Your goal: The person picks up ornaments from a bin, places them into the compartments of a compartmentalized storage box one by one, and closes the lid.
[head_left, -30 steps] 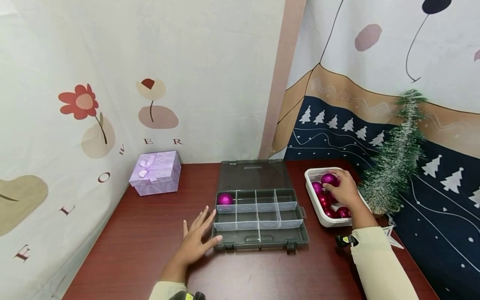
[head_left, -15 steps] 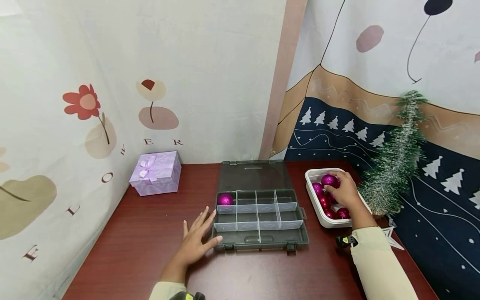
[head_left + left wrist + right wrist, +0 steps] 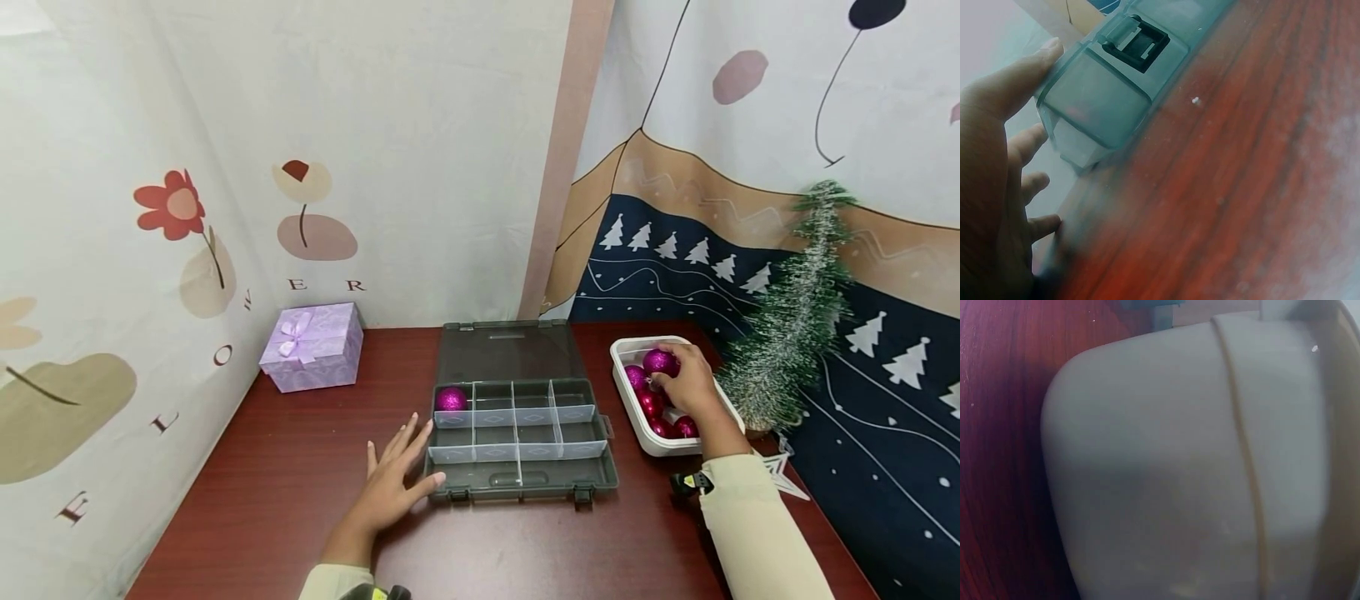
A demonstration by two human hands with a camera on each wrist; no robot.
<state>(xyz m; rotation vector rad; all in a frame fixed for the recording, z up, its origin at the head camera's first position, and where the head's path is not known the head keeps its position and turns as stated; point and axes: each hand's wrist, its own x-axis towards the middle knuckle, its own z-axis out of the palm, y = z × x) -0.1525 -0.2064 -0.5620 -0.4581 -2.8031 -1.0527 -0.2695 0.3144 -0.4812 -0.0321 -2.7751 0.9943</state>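
My right hand (image 3: 692, 385) reaches over a white tub (image 3: 639, 442) and pinches a glittery purple Christmas ball (image 3: 660, 362) between thumb and fingers. Under it lie another purple ball (image 3: 634, 377) and several shiny red balls (image 3: 651, 404). In the right wrist view the tub's wall (image 3: 1154, 437) fills most of the picture and hides the fingers. A dark see-through divider box (image 3: 536, 477) stands with its lid back; one purple ball (image 3: 451, 399) sits in its back left compartment. My left hand (image 3: 393, 483) lies at the box's left side, fingers spread, thumb at the front corner.
A lilac gift box (image 3: 318, 346) with a bow stands at the back left. Right of the tub rise a small frosted Christmas tree (image 3: 787, 325) and, nearer, a white star (image 3: 783, 477). Printed cloth walls border the dark red table (image 3: 510, 550).
The hands and the pinched ball stay nearly where they were. A red ball in the tub has shifted slightly, and the head view has turned a little.
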